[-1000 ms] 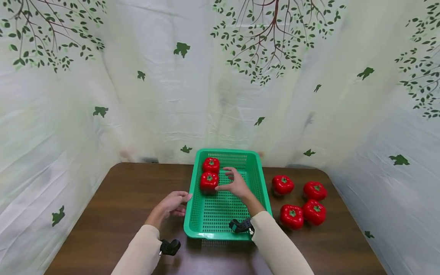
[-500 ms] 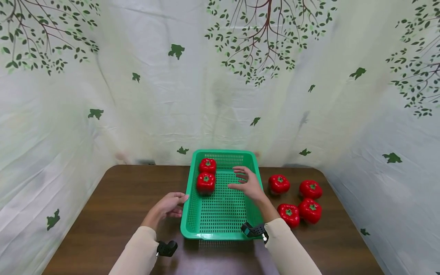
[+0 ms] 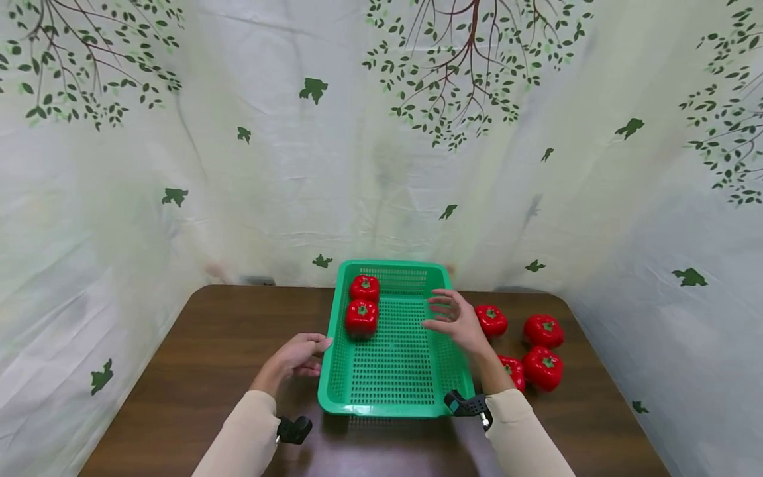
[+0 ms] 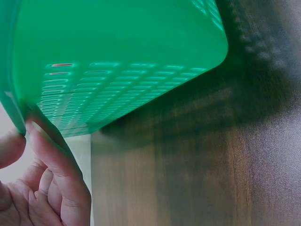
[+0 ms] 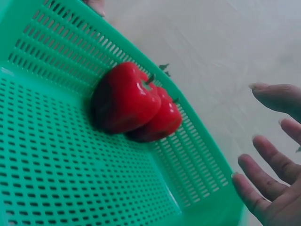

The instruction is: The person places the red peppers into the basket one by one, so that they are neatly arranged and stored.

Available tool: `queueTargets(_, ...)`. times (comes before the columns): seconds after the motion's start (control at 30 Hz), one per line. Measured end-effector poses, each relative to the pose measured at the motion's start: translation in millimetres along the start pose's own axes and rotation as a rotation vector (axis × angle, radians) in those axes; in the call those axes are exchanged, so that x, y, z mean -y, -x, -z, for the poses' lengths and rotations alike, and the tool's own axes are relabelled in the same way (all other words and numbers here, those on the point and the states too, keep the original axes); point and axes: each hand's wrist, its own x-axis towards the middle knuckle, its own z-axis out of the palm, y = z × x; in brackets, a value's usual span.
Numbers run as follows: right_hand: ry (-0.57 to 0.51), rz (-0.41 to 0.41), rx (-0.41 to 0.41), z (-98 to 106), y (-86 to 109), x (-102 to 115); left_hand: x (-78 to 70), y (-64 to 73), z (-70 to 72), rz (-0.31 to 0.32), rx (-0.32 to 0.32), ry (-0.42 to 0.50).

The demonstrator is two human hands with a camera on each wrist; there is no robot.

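Observation:
A green plastic basket (image 3: 393, 409) with slotted walls stands on the table. My left hand (image 3: 298, 354) pinches its left rim; the left wrist view shows the thumb and index finger (image 4: 56, 155) on either side of the edge. Inside, along the left wall, sit two red bell peppers, the nearer one (image 3: 361, 318) just in front of the farther one (image 3: 365, 288). Over the basket's right rim hovers my right hand (image 3: 459, 321), fingers spread and holding nothing. Close to its right lies another bell pepper (image 3: 491, 320) on the table, partly covered by the hand.
Right of the basket are more red bell peppers: one at the back (image 3: 544, 330), one in front of it (image 3: 543, 368), and one (image 3: 512, 371) partly hidden by my right forearm. The brown wooden table (image 3: 238, 318) ends at a leaf-printed cloth (image 3: 268, 165) behind.
My right hand has moved away from the nearer pepper in the basket, rightward to the right rim. The left hand stays on the left rim. The camera view shifted slightly.

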Motion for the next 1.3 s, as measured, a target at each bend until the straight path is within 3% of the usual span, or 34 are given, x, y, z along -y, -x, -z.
queueTargets(0.1,0.044,0.057,0.007,8.6,3.8,-2.2,-0.1,-2.3,-0.9,-0.001,0.01,0.003)
queueTargets(0.2,0.05,0.064,0.006,14.2,8.8,-3.1,0.2,-3.1,-0.7,0.006,0.008,0.004)
queueTargets(0.47,-0.015,-0.028,-0.031,24.0,21.2,-2.3,-2.0,-1.0,0.6,0.014,-0.003,0.002)
queueTargets(0.67,-0.042,-0.023,-0.076,37.0,31.7,3.6,-2.3,-1.2,-0.4,0.015,-0.003,0.008)
queueTargets(0.87,-0.039,-0.004,-0.104,58.6,42.7,-3.0,-2.3,-1.7,-1.2,0.006,-0.001,0.01)
queueTargets(1.13,0.034,-0.129,-0.166,83.2,61.0,0.1,-4.1,-1.3,-1.8,-0.002,-0.007,0.007)
queueTargets(1.3,0.053,-0.088,-0.172,96.1,72.4,-4.3,-1.8,-0.5,-0.3,0.0,-0.007,-0.001)
